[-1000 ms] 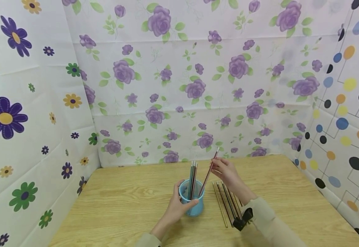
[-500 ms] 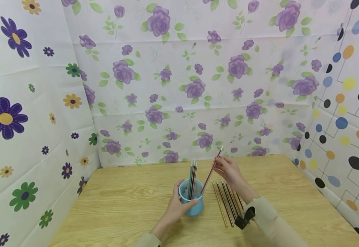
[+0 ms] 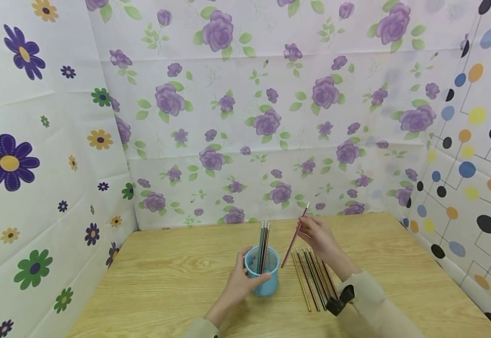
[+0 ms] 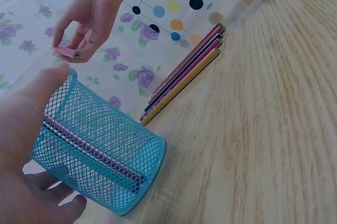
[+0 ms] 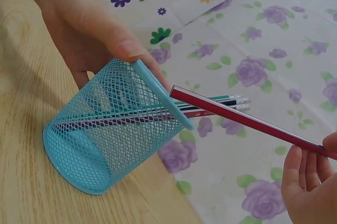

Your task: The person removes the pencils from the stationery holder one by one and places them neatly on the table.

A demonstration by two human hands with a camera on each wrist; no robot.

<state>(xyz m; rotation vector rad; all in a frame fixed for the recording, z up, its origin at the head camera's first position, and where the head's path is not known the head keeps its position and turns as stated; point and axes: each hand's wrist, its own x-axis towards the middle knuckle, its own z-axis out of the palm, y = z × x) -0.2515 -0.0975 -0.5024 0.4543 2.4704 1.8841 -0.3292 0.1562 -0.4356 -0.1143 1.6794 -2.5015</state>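
Observation:
My left hand (image 3: 239, 284) grips a light blue mesh pencil cup (image 3: 270, 285), thumb near the rim and fingers round the far side. Several pencils (image 3: 264, 244) with white-tipped ends, green, black and red, lean inside the cup. In the right wrist view the cup wall (image 5: 79, 153) shows them through its mesh. Up and to the right of the cup, my right hand (image 3: 318, 238) pinches a red pencil (image 3: 293, 241) near its upper end. The pencil slants, its lower end just outside the rim. In the left wrist view this pencil (image 4: 67, 52) appears almost end-on.
Right of the cup, several pencils (image 3: 308, 286) lie side by side on the wooden table (image 3: 178, 277), partly under the right forearm. A black device (image 3: 341, 300) sits on the right wrist. Patterned cloth walls (image 3: 245, 131) stand behind and on both sides.
My right hand has moved right, carrying the red pencil. Its lower end has passed from inside the cup's rim to outside on the right. The left hand and cup have stayed in place.

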